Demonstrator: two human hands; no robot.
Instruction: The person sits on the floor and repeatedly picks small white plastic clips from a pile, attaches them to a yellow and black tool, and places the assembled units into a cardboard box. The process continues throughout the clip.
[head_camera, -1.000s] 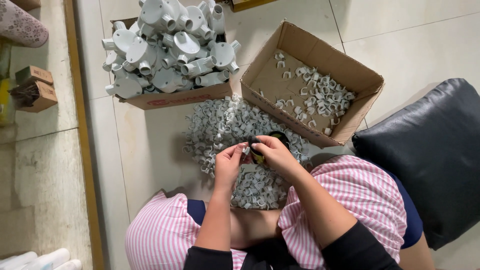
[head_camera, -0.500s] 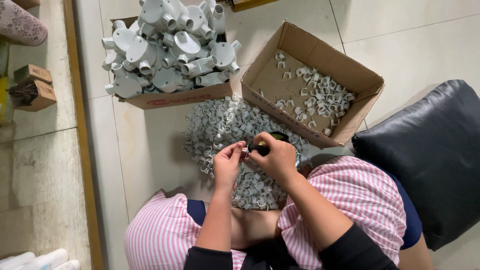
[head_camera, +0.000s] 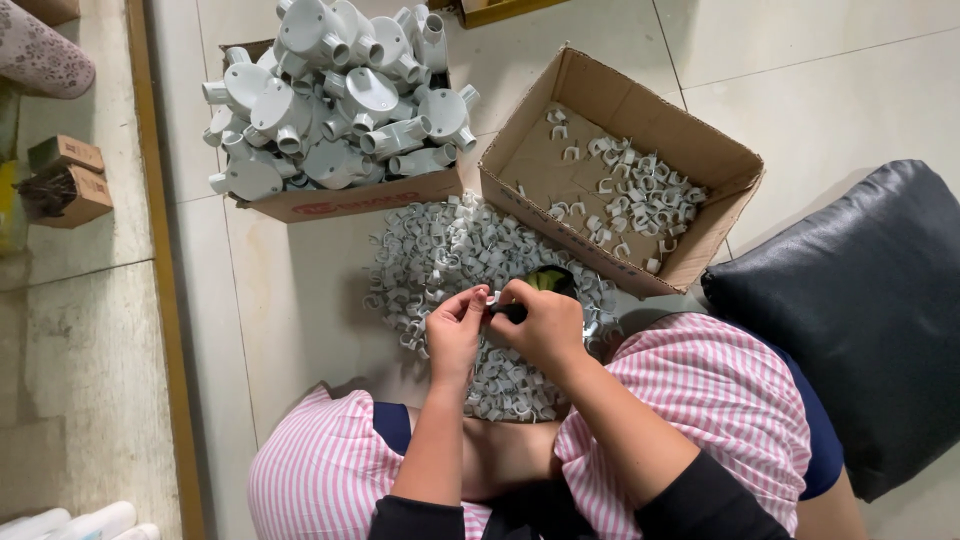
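Note:
My left hand (head_camera: 455, 333) pinches a small white plastic clip (head_camera: 491, 298) between thumb and fingers. My right hand (head_camera: 543, 322) is closed around a dark tool (head_camera: 510, 313) whose tip meets the clip. Both hands hover over a heap of white clips (head_camera: 440, 255) on the tiled floor, between my knees in pink striped cloth. A yellow-green object (head_camera: 547, 281) lies in the heap just beyond my right hand.
An open cardboard box (head_camera: 700, 150) at the right holds several finished clips. A second box (head_camera: 340, 197) at the back is piled with white round conduit fittings. A black cushion (head_camera: 860, 320) lies at the right, small brown cartons (head_camera: 70, 180) at the left.
The hands have stayed over the heap; my right hand has shifted slightly to bring the tool against the clip in my left fingers.

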